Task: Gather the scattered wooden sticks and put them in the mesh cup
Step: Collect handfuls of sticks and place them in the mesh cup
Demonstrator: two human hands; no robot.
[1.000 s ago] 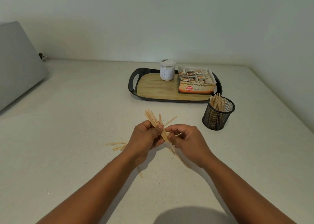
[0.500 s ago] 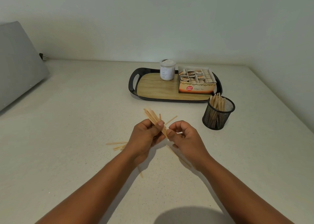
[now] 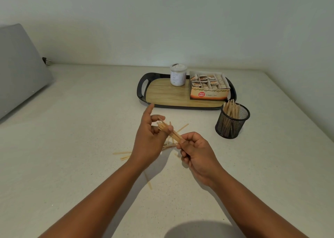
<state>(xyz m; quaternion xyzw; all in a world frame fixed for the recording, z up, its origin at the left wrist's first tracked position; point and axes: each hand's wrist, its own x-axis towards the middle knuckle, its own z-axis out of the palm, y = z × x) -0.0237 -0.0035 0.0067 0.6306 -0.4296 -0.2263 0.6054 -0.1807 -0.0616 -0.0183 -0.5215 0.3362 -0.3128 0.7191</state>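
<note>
Head view: stick bundle (image 3: 170, 132) now in right hand (image 3: 196, 152), left hand (image 3: 150, 136) newly open.

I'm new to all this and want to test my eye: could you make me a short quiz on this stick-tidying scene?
1. True or false: the mesh cup already holds sticks.
2. Which hand grips the bundle of sticks? A left hand B right hand
3. Fill in: the ginger tea box stands on the ____.

Key: 1 true; 2 B; 3 tray. Loose sticks are on the counter.
</note>
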